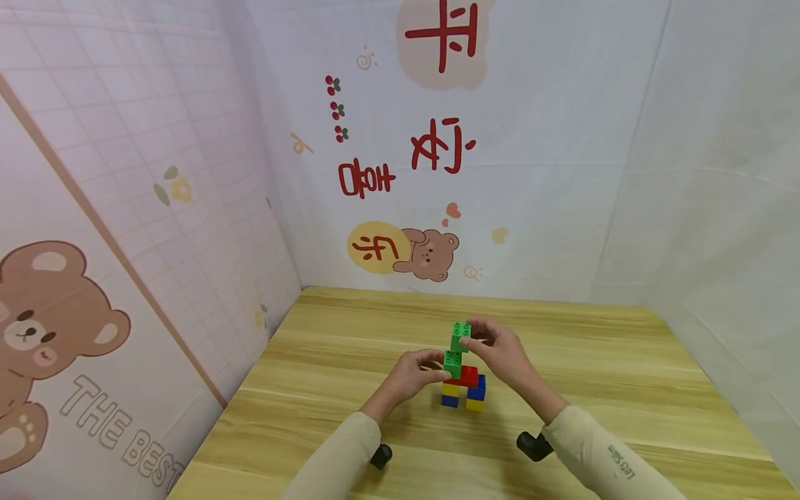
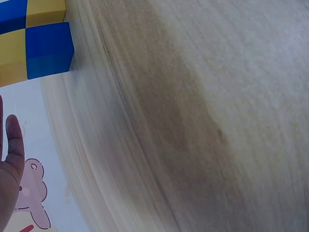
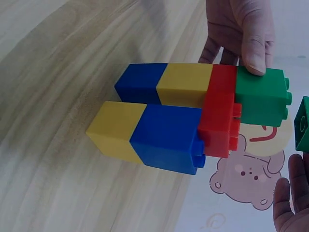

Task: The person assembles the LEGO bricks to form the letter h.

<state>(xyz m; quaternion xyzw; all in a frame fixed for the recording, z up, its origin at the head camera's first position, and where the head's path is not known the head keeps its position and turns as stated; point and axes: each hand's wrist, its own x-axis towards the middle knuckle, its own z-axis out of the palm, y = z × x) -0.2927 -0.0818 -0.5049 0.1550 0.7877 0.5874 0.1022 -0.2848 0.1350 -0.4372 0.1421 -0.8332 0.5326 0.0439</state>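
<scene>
A small structure of toy building bricks stands on the wooden table. Its left column has a yellow brick (image 3: pixel 186 84) on a blue one (image 3: pixel 140 82); its right column is a blue brick (image 3: pixel 166 137) on a yellow one (image 3: pixel 113 128). Across both tops lies a red brick (image 3: pixel 219 116), with a green brick (image 1: pixel 453 365) on its left end. My left hand (image 1: pixel 409 376) pinches that green brick between thumb and fingers. Just above it, my right hand (image 1: pixel 505 353) grips a second green brick (image 1: pixel 460 336), whose underside is apart from the lower one's studs.
The wooden table (image 1: pixel 325 347) spreads around the bricks. Printed cloth walls stand behind (image 1: pixel 531 173) and to the left (image 1: pixel 206 173). Black rounded pieces (image 1: pixel 533 446) show beside both forearms.
</scene>
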